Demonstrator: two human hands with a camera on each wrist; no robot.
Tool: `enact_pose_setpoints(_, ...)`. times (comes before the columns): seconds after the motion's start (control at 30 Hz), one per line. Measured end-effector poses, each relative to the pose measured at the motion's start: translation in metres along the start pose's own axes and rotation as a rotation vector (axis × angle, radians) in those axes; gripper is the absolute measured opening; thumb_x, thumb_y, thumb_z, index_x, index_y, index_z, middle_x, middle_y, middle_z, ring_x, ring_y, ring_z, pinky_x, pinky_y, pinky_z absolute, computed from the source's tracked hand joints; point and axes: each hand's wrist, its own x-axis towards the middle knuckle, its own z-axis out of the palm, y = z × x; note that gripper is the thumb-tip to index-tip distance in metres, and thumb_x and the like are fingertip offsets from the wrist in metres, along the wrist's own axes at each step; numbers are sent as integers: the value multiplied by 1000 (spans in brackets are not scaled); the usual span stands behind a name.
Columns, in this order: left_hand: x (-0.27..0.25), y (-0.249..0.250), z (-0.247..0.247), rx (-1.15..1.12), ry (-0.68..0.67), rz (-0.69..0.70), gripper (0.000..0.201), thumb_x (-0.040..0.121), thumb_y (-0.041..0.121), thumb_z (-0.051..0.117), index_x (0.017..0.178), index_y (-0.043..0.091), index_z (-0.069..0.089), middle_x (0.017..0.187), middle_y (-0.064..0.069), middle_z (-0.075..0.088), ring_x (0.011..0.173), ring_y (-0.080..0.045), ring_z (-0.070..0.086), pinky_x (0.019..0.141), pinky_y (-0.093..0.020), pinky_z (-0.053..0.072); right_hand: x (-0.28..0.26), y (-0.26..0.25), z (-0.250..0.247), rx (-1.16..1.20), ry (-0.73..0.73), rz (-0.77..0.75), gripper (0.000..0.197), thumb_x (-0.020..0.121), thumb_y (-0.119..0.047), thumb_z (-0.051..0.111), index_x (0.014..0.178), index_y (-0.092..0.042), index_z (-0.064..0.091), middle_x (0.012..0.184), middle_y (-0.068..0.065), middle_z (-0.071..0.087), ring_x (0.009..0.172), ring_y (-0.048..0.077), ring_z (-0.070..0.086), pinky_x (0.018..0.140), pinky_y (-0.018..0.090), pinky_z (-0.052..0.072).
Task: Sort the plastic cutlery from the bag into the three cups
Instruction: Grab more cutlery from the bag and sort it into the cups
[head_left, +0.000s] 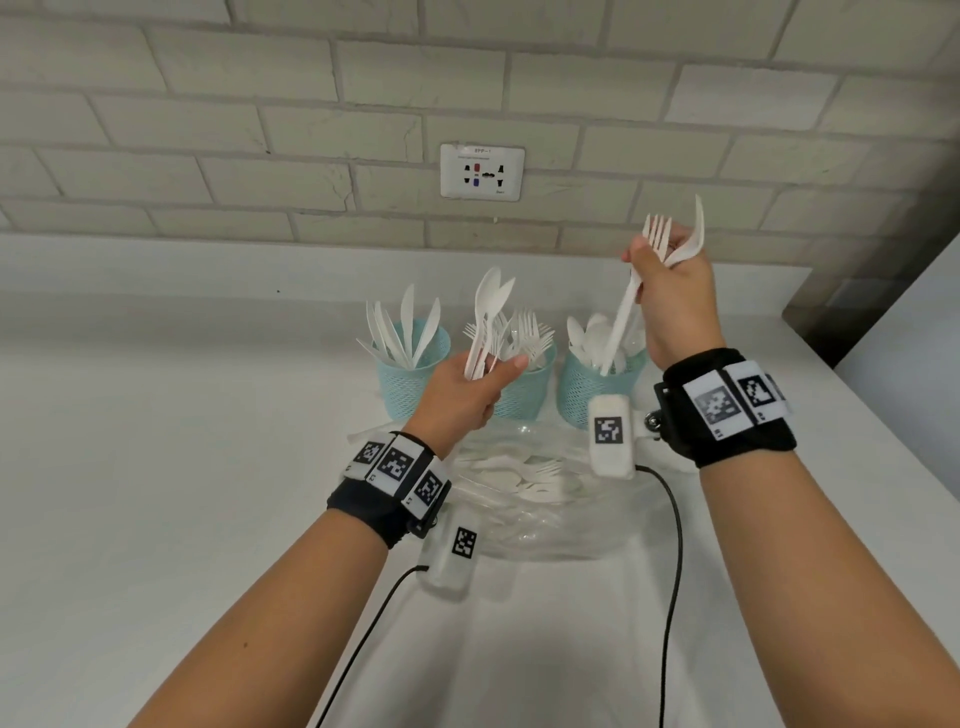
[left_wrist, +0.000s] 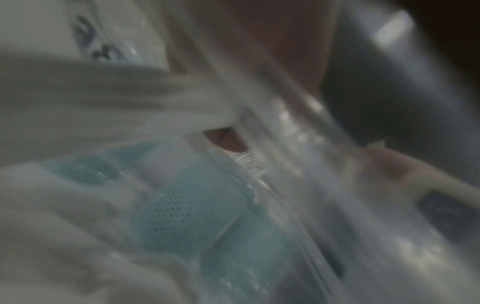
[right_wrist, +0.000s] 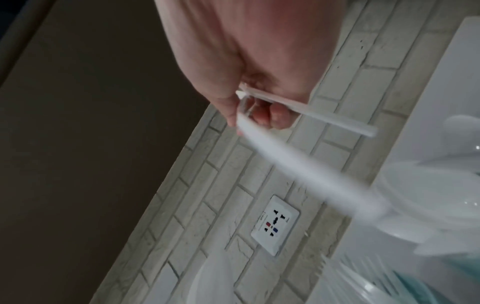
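Three teal mesh cups stand in a row on the white counter: the left cup (head_left: 402, 382) holds knives, the middle cup (head_left: 524, 387) forks, the right cup (head_left: 584, 387) spoons. My left hand (head_left: 470, 384) grips a bunch of white cutlery (head_left: 485, 322), spoon bowls up, in front of the middle cup. My right hand (head_left: 670, 291) is raised above the right cup and holds white cutlery (head_left: 662, 236), fork tines and a spoon sticking up, one handle (head_left: 618, 327) reaching down into the right cup. The clear bag (head_left: 524, 493) lies in front of the cups with more cutlery inside. The left wrist view is blurred.
A wall socket (head_left: 482, 171) sits on the brick wall behind the cups. Cables (head_left: 672, 571) run from both wrist cameras toward me. The counter (head_left: 156, 415) ends at the right, beside a dark wall corner (head_left: 883, 234).
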Motion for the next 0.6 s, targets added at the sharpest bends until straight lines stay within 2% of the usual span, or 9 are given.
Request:
enact_pose_setpoints(0.03, 0, -1, -1, 21, 1, 12, 34, 84, 28, 70, 67, 19, 42, 52, 4, 34, 41, -8, 29, 39, -18, 28, 1, 1, -1, -14, 1, -9, 11, 95, -12, 49, 99, -20, 55, 80, -7, 57, 69, 1, 51, 68, 16, 40)
enact_pose_setpoints(0.1, -1, -5, -2, 65, -12, 40, 32, 83, 22, 71, 66, 17, 44, 53, 2, 37, 44, -11, 33, 42, -20, 30, -1, 1, 3, 10, -38, -56, 23, 97, -12, 45, 92, -27, 61, 77, -7, 54, 67, 4, 49, 64, 16, 41)
enact_pose_setpoints(0.17, -3, -7, -3, 95, -29, 64, 29, 84, 19, 71, 67, 15, 47, 54, 1, 40, 45, -12, 36, 44, -21, 33, -3, 0, 12, 89, -89, -90, 24, 98, -12, 42, 90, -25, 61, 75, -3, 57, 66, 8, 56, 63, 20, 46)
enact_pose_setpoints(0.23, -5, -8, -5, 113, -25, 79, 28, 85, 21, 70, 69, 14, 47, 53, 1, 41, 44, -11, 38, 43, -20, 35, -4, 1, 24, 147, -125, -111, 24, 99, -12, 41, 88, -23, 60, 72, -1, 60, 66, 14, 62, 68, 27, 51)
enact_pose_setpoints(0.3, -6, -8, -7, 119, -11, 88, 29, 85, 24, 69, 71, 12, 47, 53, 2, 41, 43, -11, 39, 43, -20, 35, -6, 6, 36, 99, -145, -139, 24, 98, -14, 42, 87, -25, 60, 67, -2, 59, 66, 16, 62, 72, 32, 52)
enact_pose_setpoints(0.43, -8, -10, -11, 127, -8, 83, 30, 81, 27, 73, 70, 12, 49, 52, 5, 43, 45, -13, 40, 43, -21, 36, -14, 30, 58, -51, -247, -52, 21, 98, -17, 44, 88, -28, 60, 65, -1, 53, 68, 17, 57, 69, 27, 49)
enact_pose_setpoints(0.5, -12, -13, -12, 142, -24, 75, 28, 80, 26, 74, 71, 11, 52, 52, 3, 45, 45, -13, 41, 44, -21, 37, -20, 44, 64, -73, -315, 31, 14, 97, -19, 46, 95, -20, 60, 66, 1, 54, 68, 18, 55, 67, 25, 47)
enact_pose_setpoints(0.6, -14, -17, -14, 148, -50, 50, 23, 80, 22, 75, 73, 12, 55, 54, 0, 46, 46, -13, 41, 46, -21, 38, -24, 61, 65, -90, -344, 114, 13, 92, -20, 56, 101, -10, 58, 72, 1, 59, 64, 13, 56, 61, 18, 48)
